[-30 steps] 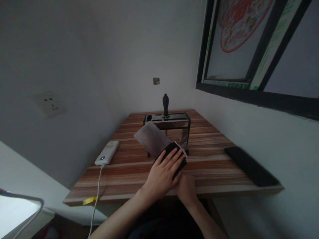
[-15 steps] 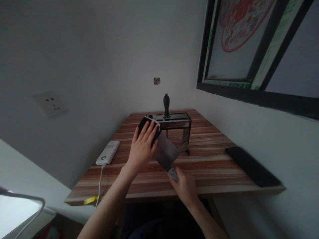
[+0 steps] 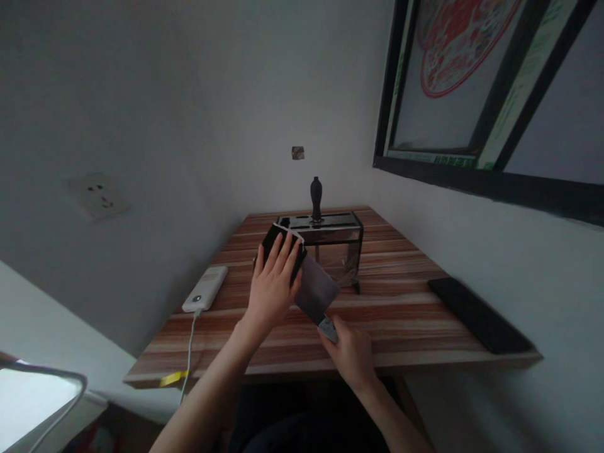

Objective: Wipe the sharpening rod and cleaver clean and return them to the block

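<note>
A wide steel cleaver (image 3: 315, 290) is held above the wooden table (image 3: 406, 308), its blade slanting up and to the left. My right hand (image 3: 350, 355) is closed round its handle near the table's front edge. My left hand (image 3: 272, 284) presses a dark cloth with a white edge (image 3: 280, 246) against the far end of the blade, fingers lying flat over it. Just behind stands a metal knife block (image 3: 330, 242) with one black handle (image 3: 316, 197) sticking up from it.
A white power bank (image 3: 206, 288) with a white cable (image 3: 189, 358) lies on the table's left side. A flat black slab (image 3: 476, 313) rests at the right by the wall. A wall socket (image 3: 97, 193) is on the left, a framed picture (image 3: 476, 94) on the right.
My left hand slid the cloth from the handle end of the blade up to its far end. It has barely moved in the last half second. The right hand keeps its grip.
</note>
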The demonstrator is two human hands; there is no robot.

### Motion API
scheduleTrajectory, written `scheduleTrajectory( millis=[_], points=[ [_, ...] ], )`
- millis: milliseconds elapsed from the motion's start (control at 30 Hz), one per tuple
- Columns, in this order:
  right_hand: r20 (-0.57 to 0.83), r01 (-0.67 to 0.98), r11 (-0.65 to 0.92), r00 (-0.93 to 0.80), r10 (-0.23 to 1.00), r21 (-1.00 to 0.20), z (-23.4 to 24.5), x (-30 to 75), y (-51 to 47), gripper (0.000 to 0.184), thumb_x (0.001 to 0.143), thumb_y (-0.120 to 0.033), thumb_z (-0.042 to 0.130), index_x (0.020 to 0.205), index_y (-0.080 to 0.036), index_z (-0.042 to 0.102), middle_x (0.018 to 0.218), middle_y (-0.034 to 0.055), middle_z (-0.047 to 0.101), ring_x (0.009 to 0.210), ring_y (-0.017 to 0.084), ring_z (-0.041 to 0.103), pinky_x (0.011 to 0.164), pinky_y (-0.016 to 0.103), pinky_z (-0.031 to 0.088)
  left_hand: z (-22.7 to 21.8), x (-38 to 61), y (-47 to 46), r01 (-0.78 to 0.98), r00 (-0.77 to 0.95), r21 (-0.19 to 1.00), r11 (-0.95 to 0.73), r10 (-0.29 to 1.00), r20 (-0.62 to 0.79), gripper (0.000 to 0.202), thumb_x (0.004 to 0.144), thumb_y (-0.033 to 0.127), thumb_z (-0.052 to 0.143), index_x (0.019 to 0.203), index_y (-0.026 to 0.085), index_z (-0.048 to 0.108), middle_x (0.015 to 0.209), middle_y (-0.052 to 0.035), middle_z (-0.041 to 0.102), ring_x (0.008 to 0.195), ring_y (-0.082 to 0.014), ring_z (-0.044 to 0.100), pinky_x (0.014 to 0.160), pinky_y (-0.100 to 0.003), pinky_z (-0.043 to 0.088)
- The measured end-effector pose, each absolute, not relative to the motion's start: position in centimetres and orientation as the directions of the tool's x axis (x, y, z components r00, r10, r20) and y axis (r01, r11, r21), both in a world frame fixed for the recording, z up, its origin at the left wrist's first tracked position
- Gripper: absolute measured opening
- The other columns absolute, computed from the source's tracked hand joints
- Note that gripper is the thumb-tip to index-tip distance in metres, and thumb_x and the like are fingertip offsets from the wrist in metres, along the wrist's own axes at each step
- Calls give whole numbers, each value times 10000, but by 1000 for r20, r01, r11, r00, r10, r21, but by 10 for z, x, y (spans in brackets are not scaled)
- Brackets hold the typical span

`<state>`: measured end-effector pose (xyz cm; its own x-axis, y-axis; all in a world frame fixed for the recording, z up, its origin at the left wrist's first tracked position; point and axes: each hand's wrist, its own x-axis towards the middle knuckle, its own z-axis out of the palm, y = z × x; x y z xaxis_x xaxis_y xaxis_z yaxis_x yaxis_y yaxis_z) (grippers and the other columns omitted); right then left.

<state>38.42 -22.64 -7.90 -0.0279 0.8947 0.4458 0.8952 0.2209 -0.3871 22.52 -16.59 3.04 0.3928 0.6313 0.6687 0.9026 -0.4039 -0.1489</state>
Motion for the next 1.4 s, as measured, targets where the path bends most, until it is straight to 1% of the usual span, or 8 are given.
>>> scheduleTrajectory(
  millis=[267,433,533,800,1067,1133,1300,1400],
  points=[
    [416,871,211,-8,909,-443,-77,386,-226,134,804,-229,553,886,-175,644,722,67,728,656,207,688,549,235,380,-10,261,-195,799,567,-200,-568,599,566,532,924,371,362,1426,220,270,1503,11,223,1390,-190,188,1147,-415,104],
    [369,878,193,-21,929,-438,-83,388,-224,238,759,-60,458,715,-159,670,698,109,726,639,213,686,545,247,427,-27,275,-211,737,647,-219,-640,574,502,562,919,405,366,1434,219,242,1504,23,229,1387,-173,194,1140,-379,161],
    [383,867,217,-33,923,-448,-87,389,-223,244,754,-66,458,735,-160,683,738,117,731,665,216,686,559,250,452,-27,275,-214,704,684,-231,-672,553,475,546,927,402,350,1430,213,250,1496,21,263,1385,-163,199,1132,-366,189],
    [420,869,234,-34,907,-436,-93,388,-223,214,743,-86,503,820,-133,697,823,153,726,740,239,678,658,283,486,-18,264,-213,583,789,-260,-770,459,409,502,950,383,310,1416,198,274,1485,10,295,1389,-138,177,1138,-360,151],
    [364,856,187,1,932,-481,-87,389,-223,232,773,-63,459,741,-132,678,726,121,726,654,203,684,567,233,439,-17,271,-206,653,735,-280,-704,497,461,509,937,413,339,1413,238,289,1483,23,300,1380,-154,214,1130,-359,193],
    [372,846,193,7,928,-497,-83,389,-224,198,792,-107,476,745,-139,665,717,112,725,657,201,685,561,228,425,-15,272,-203,681,708,-277,-678,513,486,514,934,412,345,1415,239,289,1484,22,296,1378,-165,222,1133,-367,188],
    [443,823,260,-11,897,-506,-78,388,-226,183,825,-259,534,949,-164,631,753,66,727,693,201,687,591,229,402,1,260,-191,762,620,-237,-603,572,536,508,935,378,349,1420,242,282,1492,18,265,1380,-183,221,1145,-401,136],
    [451,838,252,-8,892,-484,-77,386,-226,182,855,-310,507,894,-178,626,684,41,710,633,184,679,554,224,364,13,249,-181,803,563,-206,-560,596,573,487,939,327,339,1416,237,297,1489,7,270,1382,-195,216,1145,-423,116]
  ],
)
